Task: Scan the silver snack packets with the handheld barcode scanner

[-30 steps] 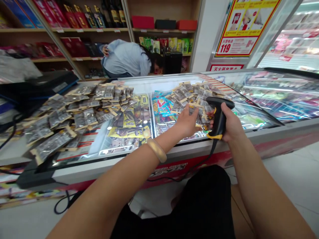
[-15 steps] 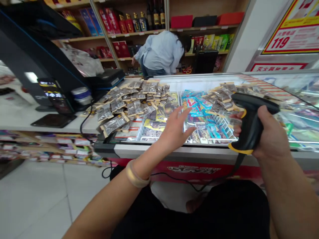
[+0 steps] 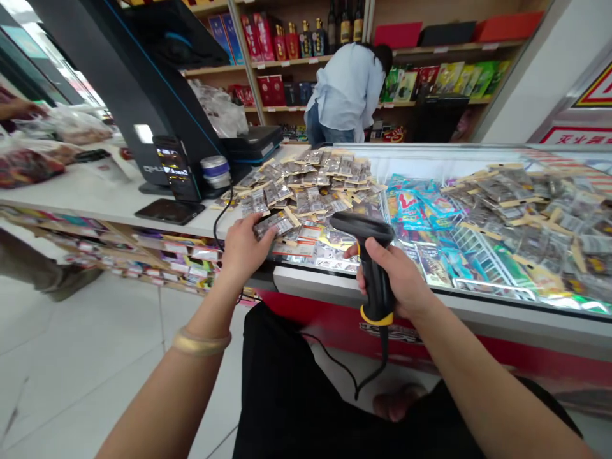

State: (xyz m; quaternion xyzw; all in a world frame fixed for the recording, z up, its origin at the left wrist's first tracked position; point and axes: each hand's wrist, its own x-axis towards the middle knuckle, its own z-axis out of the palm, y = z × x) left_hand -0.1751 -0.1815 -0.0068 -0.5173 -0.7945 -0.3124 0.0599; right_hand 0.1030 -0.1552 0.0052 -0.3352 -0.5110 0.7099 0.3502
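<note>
My right hand is closed around the grip of a black and yellow barcode scanner. The scanner's head points left over the freezer's front edge, and its cable hangs below. At the near-left corner of a heap of small clear snack packets, my left hand has its thumb and fingers apart. Its fingertips touch the left end of the front snack packet; whether they grip it I cannot tell. A second heap of similar packets lies on the freezer glass to the right.
Blue bags show in the glass-topped freezer. Left of it, a counter bears a checkout screen, a phone and a black pad. A person in a light-blue shirt bends by the back shelves.
My left hand has moved left from above the freezer to the near corner of the packet heap. My right hand has swung left with the scanner. The view has turned left.
</note>
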